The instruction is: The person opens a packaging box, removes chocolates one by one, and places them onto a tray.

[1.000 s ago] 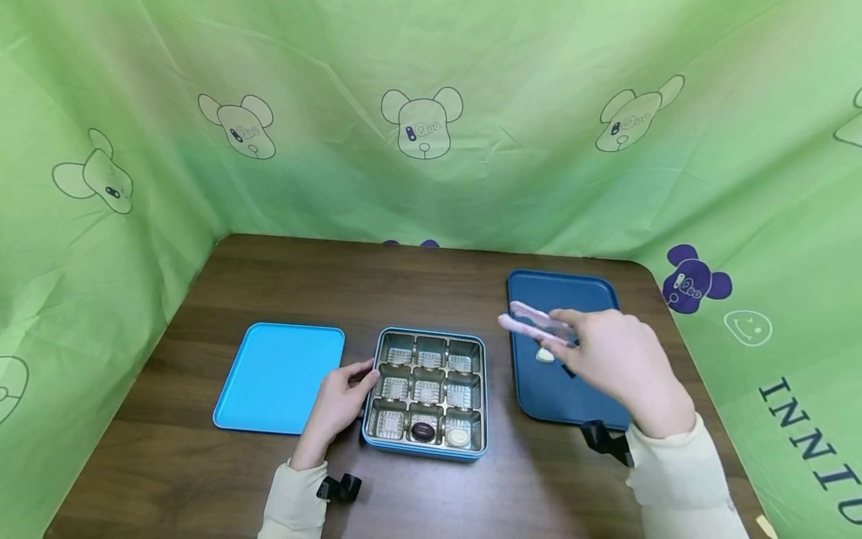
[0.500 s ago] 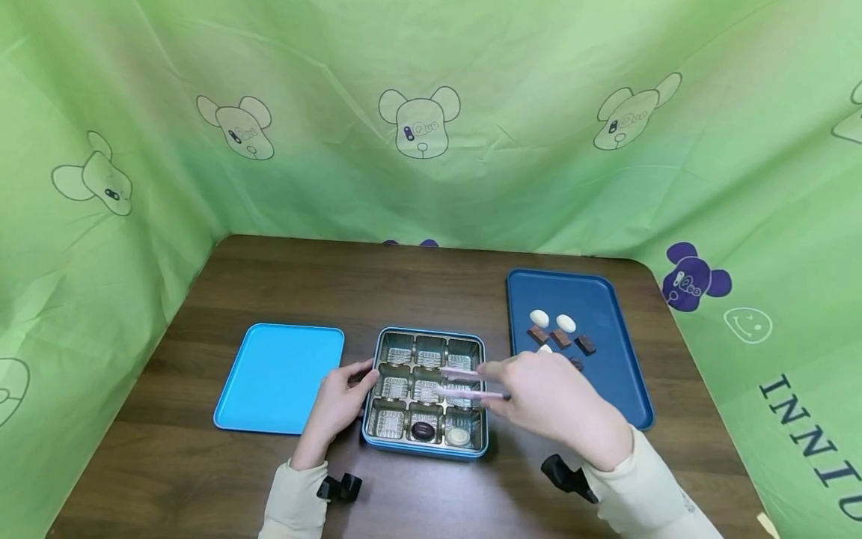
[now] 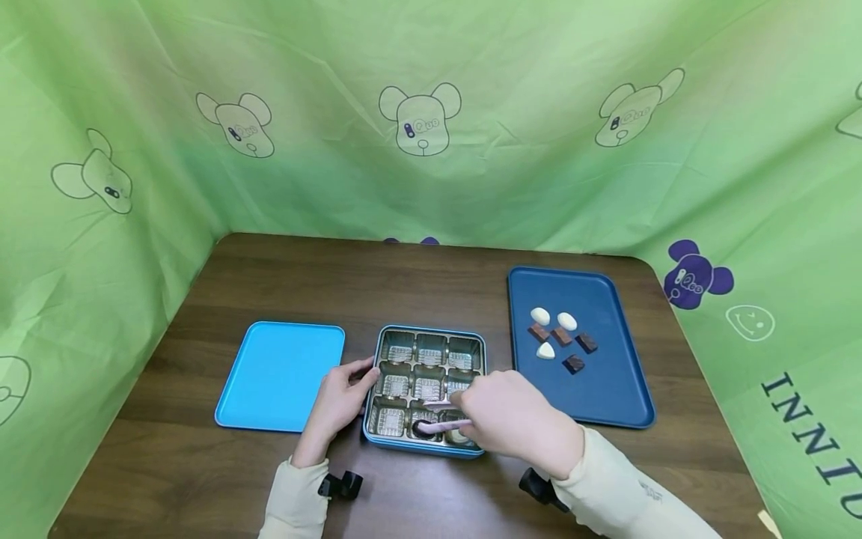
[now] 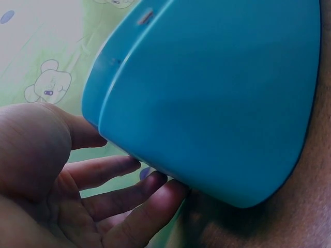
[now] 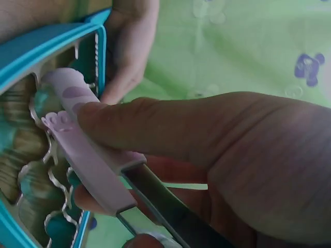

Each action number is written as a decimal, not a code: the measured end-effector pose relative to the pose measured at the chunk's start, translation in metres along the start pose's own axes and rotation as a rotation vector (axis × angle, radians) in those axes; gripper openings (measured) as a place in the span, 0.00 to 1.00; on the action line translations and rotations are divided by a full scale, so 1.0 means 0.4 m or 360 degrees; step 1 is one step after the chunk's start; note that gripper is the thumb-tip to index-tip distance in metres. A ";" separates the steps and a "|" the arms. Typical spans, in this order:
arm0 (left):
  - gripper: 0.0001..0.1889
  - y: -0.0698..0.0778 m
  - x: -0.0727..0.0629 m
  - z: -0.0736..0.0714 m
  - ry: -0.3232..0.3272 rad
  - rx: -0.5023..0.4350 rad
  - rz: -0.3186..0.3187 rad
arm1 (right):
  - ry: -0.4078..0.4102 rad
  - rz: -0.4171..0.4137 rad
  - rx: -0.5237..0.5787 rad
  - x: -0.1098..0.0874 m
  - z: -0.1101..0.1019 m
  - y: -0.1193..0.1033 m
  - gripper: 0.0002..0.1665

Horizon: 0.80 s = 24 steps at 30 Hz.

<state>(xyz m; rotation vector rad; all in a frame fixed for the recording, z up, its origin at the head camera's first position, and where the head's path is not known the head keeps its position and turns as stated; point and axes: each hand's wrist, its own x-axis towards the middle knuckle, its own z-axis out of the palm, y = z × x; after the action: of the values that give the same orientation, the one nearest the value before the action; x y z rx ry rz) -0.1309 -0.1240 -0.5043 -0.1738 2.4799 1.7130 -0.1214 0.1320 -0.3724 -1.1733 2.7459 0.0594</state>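
Observation:
My left hand (image 3: 342, 400) touches the left side of a blue tin box (image 3: 431, 449) with a nine-compartment liner. In the left wrist view, its relaxed fingers lie along the outer wall of the box. My right hand (image 3: 515, 415) holds pink-tipped tongs (image 5: 88, 160), which have metal arms in the right wrist view. The two tips stand apart over the front middle compartment, and the nearer one overlaps the dark oval chocolate (image 3: 417, 431) there. A white round chocolate (image 3: 459, 437) in the front right compartment is partly hidden by my right hand.
To the right lies a dark blue tray (image 3: 606, 389) with two white ovals (image 3: 567, 321), several brown chocolate blocks (image 3: 587, 343) and a white triangular piece (image 3: 545, 350). A bright blue lid (image 3: 279, 374) is left of the box. Green curtains (image 3: 431, 195) enclose the wooden table (image 3: 303, 277).
My right hand has carried the tongs left from the tray to above the box, then forward to its near row. My left hand stays at the box's side.

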 end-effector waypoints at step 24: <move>0.21 -0.012 0.001 0.002 -0.0003 -0.0057 0.0047 | -0.0073 -0.0017 -0.0443 0.077 0.050 -0.106 0.12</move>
<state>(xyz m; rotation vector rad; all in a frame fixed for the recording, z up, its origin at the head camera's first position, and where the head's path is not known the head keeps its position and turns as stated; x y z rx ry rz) -0.1305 -0.1250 -0.5092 -0.1394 2.4638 1.7690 -0.1095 0.0826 -0.3959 -1.2322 2.7543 0.4749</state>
